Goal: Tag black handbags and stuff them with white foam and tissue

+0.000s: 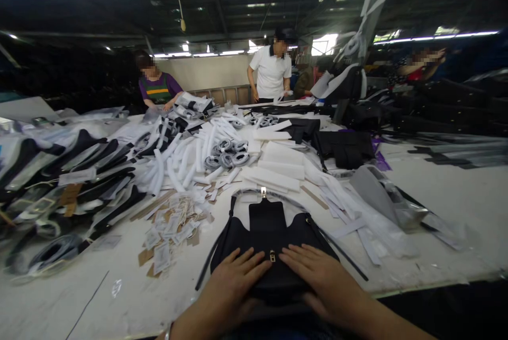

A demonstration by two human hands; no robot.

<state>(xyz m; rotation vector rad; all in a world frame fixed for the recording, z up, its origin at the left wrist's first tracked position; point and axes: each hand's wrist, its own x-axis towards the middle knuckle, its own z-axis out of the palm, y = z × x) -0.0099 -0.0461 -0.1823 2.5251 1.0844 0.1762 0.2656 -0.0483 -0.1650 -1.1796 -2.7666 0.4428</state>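
Both hands (278,282) flat on black handbag (270,229)

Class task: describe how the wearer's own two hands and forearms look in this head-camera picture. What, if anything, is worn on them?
Both the left hand and the right hand are bare: no gloves, no rings visible. The forearms are uncovered too, with no sleeves in view. At the left wrist, near the picture's bottom edge, a thin pale band may show; too little is visible to identify it.

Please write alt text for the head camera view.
Both hands, left and right, press flat on a black handbag lying on a white table. Paper strips, tags and two workers lie beyond.
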